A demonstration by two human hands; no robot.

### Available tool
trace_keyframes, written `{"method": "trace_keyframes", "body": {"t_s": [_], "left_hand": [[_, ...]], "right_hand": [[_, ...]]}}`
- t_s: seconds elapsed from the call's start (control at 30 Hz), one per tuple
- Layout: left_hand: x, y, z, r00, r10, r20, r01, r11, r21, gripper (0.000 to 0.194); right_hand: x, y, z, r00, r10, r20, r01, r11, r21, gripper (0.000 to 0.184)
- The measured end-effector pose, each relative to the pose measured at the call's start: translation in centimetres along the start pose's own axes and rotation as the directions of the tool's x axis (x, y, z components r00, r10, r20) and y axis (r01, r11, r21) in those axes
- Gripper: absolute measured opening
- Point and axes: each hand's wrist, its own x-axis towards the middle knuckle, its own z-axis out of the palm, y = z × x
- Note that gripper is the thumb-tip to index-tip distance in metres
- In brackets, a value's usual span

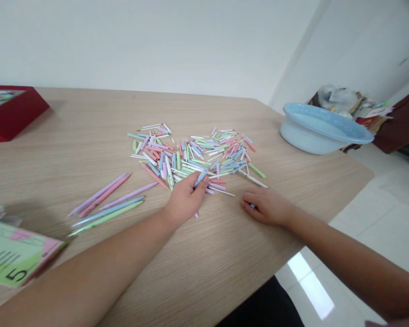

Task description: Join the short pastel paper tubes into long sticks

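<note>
A heap of pastel pen parts, pink, blue, green, purple and white, lies in the middle of the wooden table. My left hand rests at the heap's near edge, fingers pinched on a light blue pen piece, with a purple bit showing under the palm. My right hand lies on the table to the right, fingers curled over a small blue piece. Several assembled pens lie side by side to the left.
A light blue plastic basin stands at the table's far right corner. A red box sits at the far left edge. A green and pink printed pack lies at the near left. Clutter and tiled floor lie beyond the right edge.
</note>
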Motion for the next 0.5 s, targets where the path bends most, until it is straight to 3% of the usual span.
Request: {"method": "trace_keyframes", "body": {"t_s": [0.13, 0.2, 0.27, 0.33, 0.37, 0.43, 0.5], "left_hand": [[0.0, 0.0, 0.0, 1.000, 0.014, -0.012, -0.014, 1.000, -0.003, 0.040], [0.1, 0.0, 0.0, 1.000, 0.010, -0.024, -0.010, 1.000, -0.003, 0.041], [0.1, 0.0, -0.1, 0.999, -0.001, -0.034, 0.001, 1.000, -0.011, 0.041], [0.1, 0.1, -0.1, 0.999, -0.012, -0.042, 0.011, 1.000, -0.021, 0.041], [0.2, 0.1, -0.1, 0.999, -0.015, -0.046, 0.014, 1.000, -0.026, 0.041], [0.2, 0.1, -0.1, 0.999, -0.015, -0.051, 0.013, 0.999, -0.036, 0.040], [0.2, 0.1, -0.1, 0.999, -0.009, -0.051, 0.007, 0.999, -0.045, 0.039]], "right_hand": [[3.5, 1.8, 0.3, 0.990, -0.138, -0.015, 0.138, 0.990, -0.018, 0.031], [5.6, 3.0, 0.1, 0.985, -0.142, -0.100, 0.136, 0.989, -0.064, 0.033], [7.4, 4.1, -0.7, 0.959, -0.039, -0.281, 0.012, 0.995, -0.099, 0.035], [8.2, 4.8, -1.6, 0.872, 0.130, -0.473, -0.173, 0.984, -0.049, 0.038], [8.1, 5.0, -2.0, 0.837, 0.200, -0.509, -0.239, 0.971, -0.011, 0.039], [6.8, 4.9, -2.4, 0.835, 0.302, -0.460, -0.319, 0.947, 0.043, 0.038], [4.9, 4.5, -2.0, 0.895, 0.333, -0.295, -0.335, 0.941, 0.045, 0.035]]}}
